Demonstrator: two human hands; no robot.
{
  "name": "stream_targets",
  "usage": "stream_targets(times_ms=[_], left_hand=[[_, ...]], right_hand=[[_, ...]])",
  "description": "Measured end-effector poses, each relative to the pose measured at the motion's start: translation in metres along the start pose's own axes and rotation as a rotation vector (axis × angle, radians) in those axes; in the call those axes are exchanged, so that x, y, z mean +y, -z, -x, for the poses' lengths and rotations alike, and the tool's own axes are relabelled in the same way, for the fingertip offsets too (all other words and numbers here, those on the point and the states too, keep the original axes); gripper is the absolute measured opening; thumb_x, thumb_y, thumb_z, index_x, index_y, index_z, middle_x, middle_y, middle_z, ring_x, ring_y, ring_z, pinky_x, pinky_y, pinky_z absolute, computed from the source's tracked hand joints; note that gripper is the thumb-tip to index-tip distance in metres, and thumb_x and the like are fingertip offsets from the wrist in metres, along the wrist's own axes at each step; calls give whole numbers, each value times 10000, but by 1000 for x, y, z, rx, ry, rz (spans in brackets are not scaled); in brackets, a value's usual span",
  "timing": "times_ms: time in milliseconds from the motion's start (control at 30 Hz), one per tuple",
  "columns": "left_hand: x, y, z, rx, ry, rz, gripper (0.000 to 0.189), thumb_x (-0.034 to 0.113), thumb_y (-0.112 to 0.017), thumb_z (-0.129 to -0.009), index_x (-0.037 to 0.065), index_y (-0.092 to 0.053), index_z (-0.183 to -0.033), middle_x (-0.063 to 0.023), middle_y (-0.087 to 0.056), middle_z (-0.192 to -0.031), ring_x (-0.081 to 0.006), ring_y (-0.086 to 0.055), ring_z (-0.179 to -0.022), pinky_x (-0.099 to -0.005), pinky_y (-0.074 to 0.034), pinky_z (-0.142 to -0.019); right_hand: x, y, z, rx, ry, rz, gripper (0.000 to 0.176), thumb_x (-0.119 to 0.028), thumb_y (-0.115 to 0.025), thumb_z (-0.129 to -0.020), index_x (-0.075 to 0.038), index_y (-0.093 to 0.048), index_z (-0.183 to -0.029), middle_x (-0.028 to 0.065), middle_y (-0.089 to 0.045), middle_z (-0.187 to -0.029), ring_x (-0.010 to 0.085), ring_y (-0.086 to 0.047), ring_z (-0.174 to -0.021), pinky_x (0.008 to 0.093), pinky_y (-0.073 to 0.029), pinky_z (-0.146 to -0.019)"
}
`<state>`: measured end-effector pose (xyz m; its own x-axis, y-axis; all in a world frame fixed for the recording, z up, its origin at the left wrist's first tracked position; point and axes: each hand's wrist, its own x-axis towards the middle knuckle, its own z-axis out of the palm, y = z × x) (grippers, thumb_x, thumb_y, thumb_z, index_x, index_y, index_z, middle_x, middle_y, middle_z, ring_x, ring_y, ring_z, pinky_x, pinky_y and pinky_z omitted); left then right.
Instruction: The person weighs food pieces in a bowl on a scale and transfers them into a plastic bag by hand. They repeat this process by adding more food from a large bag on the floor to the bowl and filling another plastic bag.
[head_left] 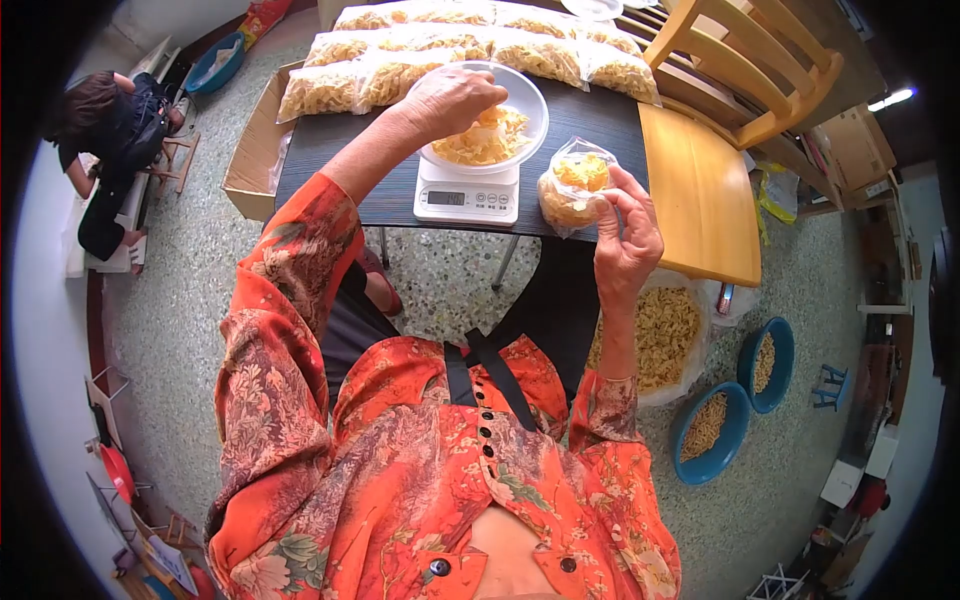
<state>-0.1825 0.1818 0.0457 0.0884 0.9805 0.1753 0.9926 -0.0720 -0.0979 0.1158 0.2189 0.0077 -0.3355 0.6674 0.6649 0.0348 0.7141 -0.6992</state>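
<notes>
**At the table's front edge: bowl on scale, bag held alongside**

On dark table (605, 120), logged bowl (532, 100) seated on scale (467, 198), set near the front edge, within easy reach of both arms. Found left hand (450, 98) down in bowl, fingers bunched together over yellow snacks (495, 140). Cannot tell whether any are gripped, underside hidden. Noted right hand (628, 240) just right of scale, thumb and forefinger pinched on upper edge of small clear bag (570, 190), remaining fingers loose and spread. Recorded bag as part-filled, held upright with mouth up, probably against spilling, and close beside bowl, a short reach. Cannot tell whether resting on table or hanging from the pinch.

Behind bowl, seen filled bags (440, 45) laid flat in rows, probably to leave scale free. No count taken, far row cut by top edge. Scale display too small to read. On floor near stool (700, 190), seen sack (665, 335) of similar snacks, partly behind right forearm, plus two blue basins (712, 432). At far left, noted second person (105, 130) crouched low, hands hard to make out.
</notes>
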Motion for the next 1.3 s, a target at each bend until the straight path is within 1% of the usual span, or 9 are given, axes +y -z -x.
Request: stream_targets(times_ms=[133,400,533,600,733,1000,1100,1167,1300], left_hand=[[-5,-4,0,17,-28,6,55,52,-667,-869,38,-671,-923,-130,-676,-944,-330,-692,-898,-421,-560,-813],[-10,13,15,212,12,162,78,47,-646,-895,31,-698,-951,-118,-707,-923,-298,-715,-842,-385,-579,-746],[-10,25,19,360,134,527,159,65,-704,-892,9,-732,-1039,-112,-736,-825,-181,-708,-715,-311,-572,-655],[-11,30,21,198,566,1216,138,63,-706,-915,-24,-732,-1019,-86,-727,-802,-135,-685,-684,-264,-551,-581],[-26,23,22,194,804,1791,249,70,-737,-916,-33,-683,-1136,-79,-708,-860,-113,-656,-655,-204,-544,-544],[-13,26,19,150,651,2126,356,113,-705,-951,-32,-601,-1259,-66,-682,-915,-77,-654,-711,-147,-576,-615],[12,21,12,118,565,2236,235,91,-720,-934,-25,-664,-1131,-74,-695,-898,-105,-662,-698,-189,-574,-606],[41,18,8,175,394,2144,223,92,-720,-933,-43,-679,-1105,-89,-704,-896,-125,-674,-705,-209,-573,-597],[96,24,1,271,303,1647,186,80,-711,-929,-44,-700,-1067,-87,-713,-827,-102,-666,-661,-240,-567,-612]], right_hand=[[1,-1,0,2,-10,-17,77,-11,-724,-884,15,-694,-951,171,-698,-1216,297,-682,-1105,390,-530,-965],[2,-1,0,6,-14,-27,82,0,-723,-877,15,-693,-952,171,-699,-1213,297,-684,-1103,390,-530,-963],[2,-1,-1,-1,-9,-33,85,2,-724,-873,15,-692,-950,171,-700,-1208,298,-683,-1107,390,-531,-960],[2,-2,-1,6,-6,-37,83,-2,-726,-873,15,-693,-947,170,-701,-1207,297,-683,-1107,390,-531,-959],[0,-4,-3,2,-20,-12,81,-17,-736,-869,13,-698,-933,162,-702,-1207,290,-683,-1108,392,-530,-959],[0,-6,-7,18,5,15,95,-24,-751,-856,12,-704,-932,172,-702,-1200,296,-684,-1099,393,-530,-959],[-1,-8,-7,7,-18,-2,109,-38,-766,-847,5,-711,-932,187,-700,-1207,299,-679,-1122,393,-525,-972],[-1,-9,-7,4,-25,-7,108,-39,-766,-848,3,-711,-932,191,-696,-1218,301,-676,-1132,393,-524,-975],[-1,-8,-8,5,-17,-19,110,-41,-764,-850,-4,-714,-941,202,-684,-1246,305,-669,-1155,398,-521,-988]])
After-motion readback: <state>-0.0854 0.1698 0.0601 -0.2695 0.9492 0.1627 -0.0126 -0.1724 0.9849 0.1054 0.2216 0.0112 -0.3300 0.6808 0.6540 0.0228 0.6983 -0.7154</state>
